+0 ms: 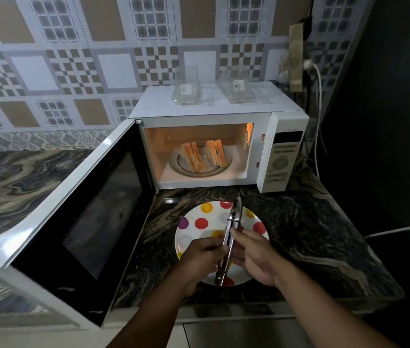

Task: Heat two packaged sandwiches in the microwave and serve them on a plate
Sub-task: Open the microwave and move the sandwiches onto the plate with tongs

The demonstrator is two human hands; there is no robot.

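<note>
The microwave (214, 146) stands at twelve o'clock with its door (78, 217) swung wide, both sandwiches (201, 156) on the turntable inside. The spotted plate (199, 222) waits just before it. Over the plate, the left hand (204, 252) and right hand (254, 252) both grip closed tongs (231, 229). Serving is starting; next, I judge, the tongs must be opened and reach in.

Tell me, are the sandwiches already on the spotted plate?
No, both sandwiches sit inside the open microwave, while the spotted plate on the counter bears no food.
</note>
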